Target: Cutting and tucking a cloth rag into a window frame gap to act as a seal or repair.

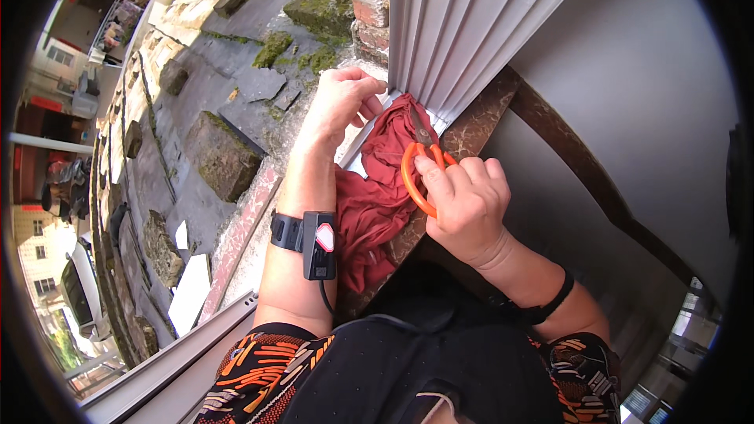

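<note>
Across from a red-badged armband (pixel 320 255), the right hand (pixel 470 206) holds orange-handled scissors (pixel 424 137).

Two hands (pixel 345 104) (pixel 471 206), one scissors (pixel 424 136), one cloth (pixel 367 216)

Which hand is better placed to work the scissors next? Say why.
The right hand, probably: it already grips the orange-handled scissors, which reach onto the red cloth. The left hand is beside the ribbed frame, off the scissors.

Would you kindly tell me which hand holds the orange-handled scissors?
The right hand holds the orange-handled scissors; the left hand, near crumpled red cloth, has none.
</note>
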The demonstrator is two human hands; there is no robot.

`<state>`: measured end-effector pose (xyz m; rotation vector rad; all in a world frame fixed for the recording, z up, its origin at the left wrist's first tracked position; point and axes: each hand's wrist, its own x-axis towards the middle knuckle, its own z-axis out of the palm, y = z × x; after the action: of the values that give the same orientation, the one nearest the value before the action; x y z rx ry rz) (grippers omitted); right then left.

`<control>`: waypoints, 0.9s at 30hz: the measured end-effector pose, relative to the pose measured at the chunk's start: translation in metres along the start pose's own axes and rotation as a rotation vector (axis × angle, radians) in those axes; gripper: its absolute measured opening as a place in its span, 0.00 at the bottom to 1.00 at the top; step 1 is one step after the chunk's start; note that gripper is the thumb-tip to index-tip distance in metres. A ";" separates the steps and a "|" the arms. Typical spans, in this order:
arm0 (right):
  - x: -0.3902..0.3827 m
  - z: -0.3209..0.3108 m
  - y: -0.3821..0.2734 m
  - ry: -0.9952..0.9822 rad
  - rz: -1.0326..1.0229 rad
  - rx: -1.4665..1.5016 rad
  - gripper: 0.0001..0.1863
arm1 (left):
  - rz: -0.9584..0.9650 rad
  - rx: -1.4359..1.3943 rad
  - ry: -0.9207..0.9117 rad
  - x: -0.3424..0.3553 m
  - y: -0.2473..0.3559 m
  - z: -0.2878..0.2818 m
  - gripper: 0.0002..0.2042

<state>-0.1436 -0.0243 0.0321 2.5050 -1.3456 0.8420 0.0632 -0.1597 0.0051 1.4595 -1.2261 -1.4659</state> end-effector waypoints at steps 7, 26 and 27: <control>-0.018 -0.022 0.002 -0.005 0.017 0.069 0.18 | 0.006 0.019 0.010 0.002 -0.003 -0.003 0.08; -0.014 -0.015 0.004 0.039 0.040 0.088 0.22 | -0.011 0.003 0.007 0.000 0.002 0.000 0.08; -0.015 -0.013 0.005 0.032 0.029 0.087 0.22 | -0.012 0.004 0.009 0.000 0.001 -0.001 0.08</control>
<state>-0.1594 -0.0107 0.0338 2.5305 -1.3670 0.9618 0.0642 -0.1603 0.0065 1.4766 -1.2175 -1.4642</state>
